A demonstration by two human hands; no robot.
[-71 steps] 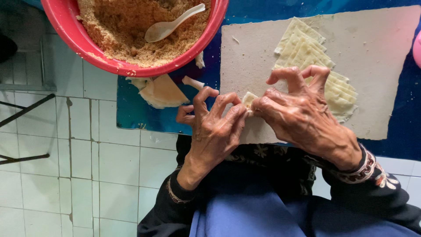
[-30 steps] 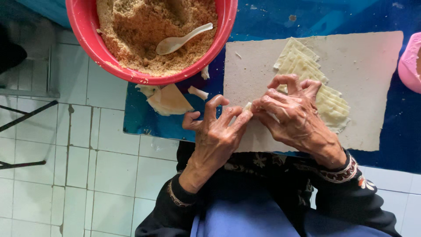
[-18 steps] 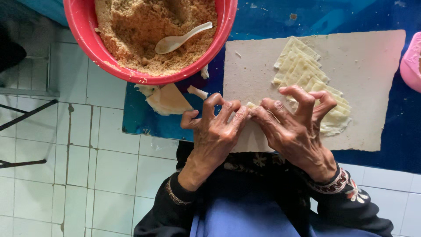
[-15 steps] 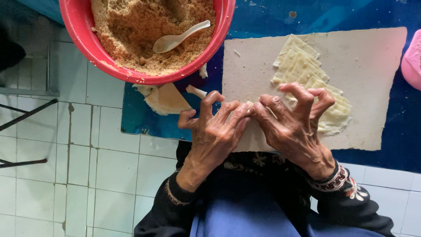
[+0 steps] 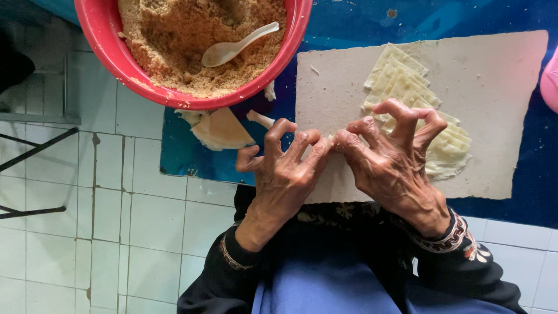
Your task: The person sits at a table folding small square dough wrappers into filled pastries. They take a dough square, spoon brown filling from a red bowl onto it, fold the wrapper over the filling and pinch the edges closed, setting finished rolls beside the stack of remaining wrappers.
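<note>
My left hand [image 5: 283, 174] and my right hand [image 5: 395, 166] meet fingertip to fingertip over the near left part of a grey board [image 5: 500, 75]. Both pinch a small pale dough wrapper [image 5: 332, 138], which the fingers almost wholly hide. Just beyond my right hand, a fanned stack of pale square wrappers [image 5: 401, 81] lies on the board. A red bowl [image 5: 104, 40] of brown crumbly filling [image 5: 163, 40] stands at the far left, with a white spoon [image 5: 232, 47] resting in it.
The board and bowl rest on a blue table [image 5: 360, 20]. Pale dough scraps [image 5: 221, 129] lie under the bowl's near rim. A pink object [image 5: 549, 81] shows at the right edge. White floor tiles [image 5: 87, 232] and dark metal bars [image 5: 35, 151] are at left.
My fingertips have drawn closer together and now cover the small wrapper that showed between them earlier. My right hand's fingers have curled more. Bowl, spoon and stack have not moved.
</note>
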